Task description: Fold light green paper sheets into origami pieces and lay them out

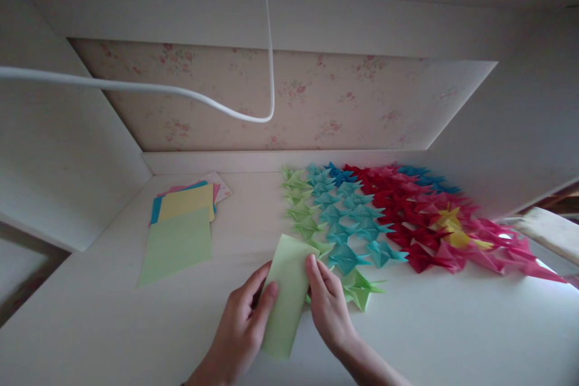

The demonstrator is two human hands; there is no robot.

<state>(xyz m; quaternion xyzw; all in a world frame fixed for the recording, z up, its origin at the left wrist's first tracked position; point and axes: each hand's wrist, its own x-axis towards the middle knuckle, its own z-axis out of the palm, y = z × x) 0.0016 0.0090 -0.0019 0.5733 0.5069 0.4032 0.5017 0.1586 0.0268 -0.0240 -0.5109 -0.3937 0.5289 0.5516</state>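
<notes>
A light green sheet of paper (289, 295), folded into a long rectangle, is held up between my two hands over the white table. My left hand (242, 319) grips its left edge, thumb on the front and fingers behind. On the right edge, near the upper corner, my right hand (330, 301) pinches the paper with its thumb in front. Just beyond my right hand lies a bright green origami crane (359, 289), partly covered by the hand. Rows of turquoise cranes (346, 256) and pale green cranes (305, 211) stand behind the paper.
Flat coloured sheets (178, 247) lie stacked at the left, light green on top of yellow, blue and pink. Red and pink cranes (420, 223), with a few yellow and blue ones, cover the right side. A white cable (181, 91) hangs in front of the floral back panel (289, 99).
</notes>
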